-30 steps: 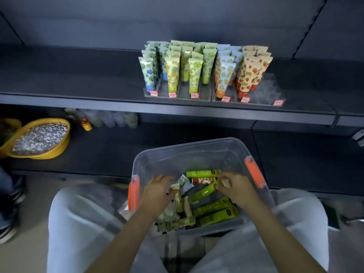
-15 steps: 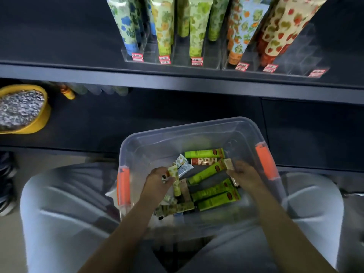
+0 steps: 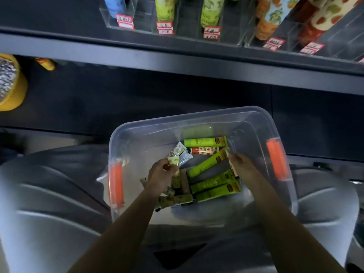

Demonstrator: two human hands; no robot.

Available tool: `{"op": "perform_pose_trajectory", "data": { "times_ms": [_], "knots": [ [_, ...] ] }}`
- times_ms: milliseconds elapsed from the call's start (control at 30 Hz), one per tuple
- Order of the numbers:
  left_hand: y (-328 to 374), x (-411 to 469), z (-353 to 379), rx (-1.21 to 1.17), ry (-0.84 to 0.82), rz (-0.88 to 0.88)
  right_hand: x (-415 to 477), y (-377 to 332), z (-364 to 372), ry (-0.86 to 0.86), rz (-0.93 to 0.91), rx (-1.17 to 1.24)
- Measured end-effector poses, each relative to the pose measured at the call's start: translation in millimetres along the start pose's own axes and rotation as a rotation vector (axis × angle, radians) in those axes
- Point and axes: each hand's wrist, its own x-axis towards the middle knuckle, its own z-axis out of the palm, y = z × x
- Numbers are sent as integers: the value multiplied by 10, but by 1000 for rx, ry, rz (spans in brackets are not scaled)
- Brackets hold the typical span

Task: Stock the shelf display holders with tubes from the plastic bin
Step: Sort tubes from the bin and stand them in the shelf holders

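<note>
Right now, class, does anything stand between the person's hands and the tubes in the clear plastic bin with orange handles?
Nothing visible does. The clear plastic bin is lidless and both hands are inside: the left hand pinches a pale patterned tube, the right hand is at the end of a slanting bright green tube.

Green and patterned tubes point(image 3: 206, 164) lie jumbled inside the clear plastic bin point(image 3: 197, 115).
</note>
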Motion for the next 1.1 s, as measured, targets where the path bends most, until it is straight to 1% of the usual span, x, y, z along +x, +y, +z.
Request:
{"op": "perform_pose_trajectory", "data": {
  "times_ms": [100,233,400,533,600,667,733,833,933,1033,1100],
  "knots": [
    [3,8,18,13,22,-20,28,19,8,-7,-20,-3],
    [9,-11,5,-81,47,-45,33,16,67,7,-39,30],
    [16,-40,3,-160,9,-48,58,-2,115,35,-56,-44],
    [32,-64,-17,-227,-8,-40,88,-24,136,36,-23,2],
    [34,-80,-42,-285,-12,-60,69,-54,113,-12,-9,2],
    [56,-120,-71,-368,-19,-94,-2,-97,87,-106,12,-3],
    [92,-177,-104,-436,-38,-105,-42,-105,82,-157,5,-66],
    [96,-271,-130,-497,-62,-113,-55,-94,108,-143,-31,-120],
    [95,-383,-133,-551,-94,-155,-80,-106,126,-159,-8,-139],
    [144,-478,-148,-598,-113,-169,-171,-193,96,-168,-10,-68],
    [216,-544,-173,-623,-124,-181,-271,-308,46,-173,-59,42]
  ]
}}
